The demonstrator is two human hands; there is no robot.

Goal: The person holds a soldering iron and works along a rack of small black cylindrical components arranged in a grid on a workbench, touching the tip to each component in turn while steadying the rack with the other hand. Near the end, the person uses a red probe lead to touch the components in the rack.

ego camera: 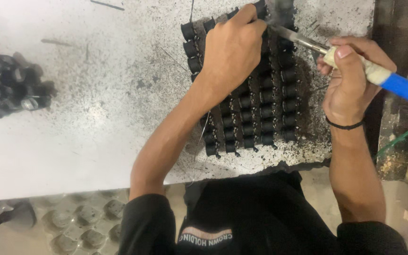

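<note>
Right hand (350,80) is clamped round the soldering iron's (355,61) taped grip, the only sane place to hold it. Left hand (232,49), fingers bunched together, presses on the rows of small black coil bobbins (265,108) on the speckled worktable (95,118). Light, fiddly, probably fragile pins.

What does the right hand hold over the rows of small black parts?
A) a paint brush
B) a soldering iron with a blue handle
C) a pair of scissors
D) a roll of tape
B: the right hand grips a soldering iron with a blue handle, its metal tip reaching the rows of black parts near the left hand.
</note>
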